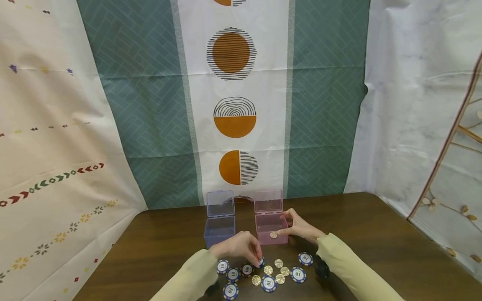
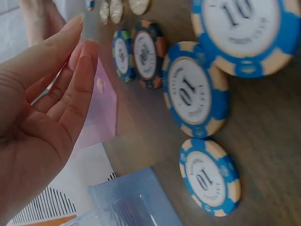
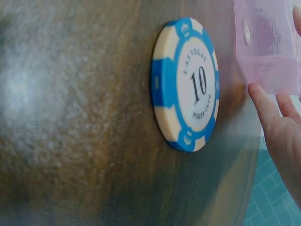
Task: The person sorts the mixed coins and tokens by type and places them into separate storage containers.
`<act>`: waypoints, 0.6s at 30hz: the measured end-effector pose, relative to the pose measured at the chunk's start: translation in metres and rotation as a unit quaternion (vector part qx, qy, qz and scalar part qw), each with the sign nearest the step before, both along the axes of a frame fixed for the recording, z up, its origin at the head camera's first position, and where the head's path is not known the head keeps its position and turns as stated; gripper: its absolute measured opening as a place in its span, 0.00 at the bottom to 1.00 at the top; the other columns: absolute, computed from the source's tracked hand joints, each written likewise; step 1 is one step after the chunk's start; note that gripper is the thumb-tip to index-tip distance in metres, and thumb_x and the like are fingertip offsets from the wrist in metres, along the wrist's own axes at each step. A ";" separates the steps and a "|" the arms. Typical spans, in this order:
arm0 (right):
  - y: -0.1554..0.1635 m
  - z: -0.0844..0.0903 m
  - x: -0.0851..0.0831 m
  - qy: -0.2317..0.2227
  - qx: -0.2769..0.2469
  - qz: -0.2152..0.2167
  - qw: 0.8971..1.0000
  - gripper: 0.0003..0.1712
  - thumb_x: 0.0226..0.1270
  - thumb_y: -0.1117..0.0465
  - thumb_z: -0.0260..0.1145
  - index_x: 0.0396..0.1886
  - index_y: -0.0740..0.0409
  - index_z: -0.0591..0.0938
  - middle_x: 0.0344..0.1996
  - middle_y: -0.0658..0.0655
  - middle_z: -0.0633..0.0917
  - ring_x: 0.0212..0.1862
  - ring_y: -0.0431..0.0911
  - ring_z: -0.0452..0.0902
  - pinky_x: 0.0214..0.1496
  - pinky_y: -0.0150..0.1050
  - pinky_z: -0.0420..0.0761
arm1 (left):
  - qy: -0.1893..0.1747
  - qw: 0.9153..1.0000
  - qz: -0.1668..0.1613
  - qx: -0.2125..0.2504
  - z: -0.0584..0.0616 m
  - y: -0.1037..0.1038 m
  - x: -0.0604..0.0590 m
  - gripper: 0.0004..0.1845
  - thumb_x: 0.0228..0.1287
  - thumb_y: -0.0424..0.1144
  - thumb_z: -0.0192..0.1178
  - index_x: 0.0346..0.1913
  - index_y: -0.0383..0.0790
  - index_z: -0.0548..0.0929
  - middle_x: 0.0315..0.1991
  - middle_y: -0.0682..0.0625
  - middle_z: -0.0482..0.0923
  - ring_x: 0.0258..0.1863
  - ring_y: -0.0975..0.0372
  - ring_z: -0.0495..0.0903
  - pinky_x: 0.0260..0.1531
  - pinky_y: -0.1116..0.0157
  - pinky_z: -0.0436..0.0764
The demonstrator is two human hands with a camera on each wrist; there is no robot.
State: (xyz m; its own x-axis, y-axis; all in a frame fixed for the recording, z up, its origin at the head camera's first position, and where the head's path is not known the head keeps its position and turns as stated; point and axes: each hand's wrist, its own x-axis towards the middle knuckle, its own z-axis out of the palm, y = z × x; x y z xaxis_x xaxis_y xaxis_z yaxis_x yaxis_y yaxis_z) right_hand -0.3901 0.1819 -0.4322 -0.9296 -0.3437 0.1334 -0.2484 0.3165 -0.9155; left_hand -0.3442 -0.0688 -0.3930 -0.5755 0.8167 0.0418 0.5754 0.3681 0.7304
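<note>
My left hand hangs over the chips, thumb and fingertips close together above a blue-edged poker chip. Nothing shows between its fingertips in the left wrist view. My right hand is at the right side of the open pink plastic box. One fingertip appears to touch the box's corner, and the thumb reaches over its front part. A gold coin shows at the pink box's front wall, apparently inside. Several gold coins lie on the table among blue-and-white poker chips.
An open blue plastic box stands left of the pink one. A dark-edged chip lies among the chips on the left. More chips lie toward the right. Patterned cloths hang behind the brown table.
</note>
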 end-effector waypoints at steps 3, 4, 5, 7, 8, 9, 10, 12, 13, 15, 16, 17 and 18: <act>0.000 0.000 0.000 0.004 0.001 0.005 1.000 0.38 0.49 0.60 0.72 0.53 0.67 0.59 0.56 0.68 0.62 0.52 0.62 0.65 0.49 0.56 0.67 | 0.009 1.000 -0.014 -0.020 -0.003 -0.001 0.003 0.07 0.41 0.26 0.70 0.26 0.33 0.82 0.21 0.57 0.79 0.20 0.70 0.78 0.23 0.71 0.77; 0.000 0.000 0.000 0.005 0.003 0.006 1.000 0.38 0.50 0.60 0.72 0.53 0.67 0.59 0.56 0.67 0.63 0.52 0.62 0.65 0.49 0.56 0.67 | 0.008 1.000 -0.015 -0.026 -0.004 -0.001 0.003 0.08 0.41 0.26 0.70 0.26 0.33 0.82 0.21 0.56 0.79 0.20 0.70 0.77 0.23 0.72 0.77; 0.000 0.000 -0.001 0.004 0.002 0.006 1.000 0.38 0.50 0.60 0.72 0.53 0.66 0.59 0.56 0.67 0.63 0.52 0.62 0.65 0.50 0.56 0.67 | 0.009 0.999 -0.017 -0.032 -0.005 -0.002 0.004 0.08 0.40 0.26 0.70 0.26 0.33 0.82 0.21 0.56 0.79 0.19 0.70 0.77 0.22 0.72 0.76; 0.001 0.000 -0.001 0.003 0.002 0.005 1.000 0.38 0.50 0.60 0.71 0.53 0.66 0.59 0.56 0.66 0.63 0.52 0.62 0.65 0.50 0.56 0.66 | 0.012 0.999 -0.021 -0.042 -0.006 -0.003 0.005 0.09 0.39 0.27 0.71 0.26 0.34 0.82 0.20 0.56 0.79 0.19 0.71 0.76 0.21 0.72 0.76; 0.001 -0.001 -0.002 0.003 0.002 0.004 1.000 0.38 0.50 0.60 0.71 0.53 0.66 0.59 0.56 0.66 0.63 0.52 0.61 0.66 0.50 0.56 0.66 | 0.011 0.999 -0.022 -0.046 -0.007 -0.003 0.006 0.09 0.39 0.26 0.71 0.26 0.34 0.82 0.20 0.57 0.78 0.18 0.71 0.76 0.20 0.72 0.76; 0.001 -0.001 -0.002 0.002 0.001 0.003 1.000 0.38 0.50 0.60 0.72 0.53 0.66 0.59 0.56 0.66 0.63 0.52 0.61 0.66 0.50 0.56 0.66 | 0.011 0.998 -0.026 -0.051 -0.008 -0.004 0.006 0.09 0.39 0.27 0.71 0.26 0.34 0.82 0.19 0.57 0.78 0.18 0.71 0.76 0.20 0.72 0.76; 0.001 -0.001 -0.003 0.000 0.000 0.003 1.000 0.38 0.49 0.59 0.72 0.53 0.65 0.59 0.56 0.66 0.63 0.52 0.61 0.66 0.50 0.57 0.66 | 0.010 0.998 -0.029 -0.055 -0.009 -0.004 0.007 0.09 0.39 0.27 0.71 0.26 0.34 0.82 0.19 0.57 0.78 0.17 0.71 0.75 0.19 0.72 0.76; 0.001 -0.002 -0.003 -0.001 -0.003 0.002 1.000 0.38 0.49 0.59 0.72 0.53 0.65 0.59 0.56 0.65 0.63 0.52 0.61 0.66 0.50 0.57 0.66 | 0.011 0.997 -0.035 -0.064 -0.010 -0.005 0.008 0.10 0.39 0.28 0.72 0.26 0.35 0.82 0.18 0.59 0.77 0.17 0.72 0.75 0.19 0.72 0.75; 0.001 -0.002 -0.003 -0.001 -0.004 0.002 1.000 0.38 0.49 0.59 0.72 0.53 0.65 0.59 0.56 0.65 0.63 0.51 0.61 0.66 0.50 0.56 0.66 | 0.017 0.997 -0.039 -0.070 -0.011 -0.005 0.008 0.10 0.39 0.28 0.72 0.27 0.36 0.82 0.18 0.60 0.76 0.17 0.72 0.75 0.19 0.73 0.75; 0.001 -0.002 -0.003 -0.002 -0.006 0.003 1.000 0.39 0.48 0.59 0.73 0.53 0.65 0.59 0.56 0.65 0.62 0.51 0.60 0.66 0.49 0.56 0.66 | 0.028 0.995 -0.047 -0.080 -0.012 -0.005 0.009 0.10 0.38 0.30 0.72 0.27 0.38 0.82 0.18 0.61 0.76 0.17 0.73 0.74 0.20 0.74 0.75; 0.001 -0.002 -0.003 -0.003 -0.006 0.004 1.000 0.39 0.48 0.58 0.73 0.53 0.65 0.59 0.56 0.65 0.62 0.50 0.59 0.66 0.49 0.55 0.67 | 0.034 0.995 -0.050 -0.084 -0.013 -0.005 0.009 0.10 0.38 0.30 0.73 0.27 0.38 0.82 0.18 0.61 0.75 0.17 0.73 0.74 0.20 0.74 0.75; 0.001 -0.002 -0.003 -0.002 -0.005 0.003 1.000 0.39 0.48 0.58 0.73 0.53 0.65 0.59 0.56 0.65 0.62 0.50 0.59 0.66 0.49 0.55 0.67 | 0.044 0.994 -0.052 -0.089 -0.014 -0.005 0.009 0.11 0.38 0.31 0.73 0.27 0.39 0.82 0.18 0.62 0.75 0.17 0.74 0.74 0.21 0.74 0.74; 0.000 -0.002 -0.003 -0.002 -0.005 0.004 1.000 0.39 0.48 0.58 0.73 0.53 0.65 0.59 0.56 0.66 0.62 0.49 0.59 0.67 0.49 0.55 0.66 | 0.055 0.993 -0.055 -0.093 -0.014 -0.005 0.009 0.11 0.38 0.32 0.73 0.28 0.39 0.82 0.18 0.62 0.75 0.18 0.75 0.73 0.21 0.75 0.74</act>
State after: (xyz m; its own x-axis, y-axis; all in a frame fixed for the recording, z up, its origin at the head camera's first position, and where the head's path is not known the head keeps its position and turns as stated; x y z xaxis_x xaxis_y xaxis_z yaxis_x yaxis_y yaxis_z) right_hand -0.3929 0.1823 -0.4339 -0.9270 -0.3503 0.1342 -0.2483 0.3049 -0.9194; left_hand -0.3351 -0.0738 -0.4074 -0.4829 0.8738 -0.0577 0.6916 0.4210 0.5869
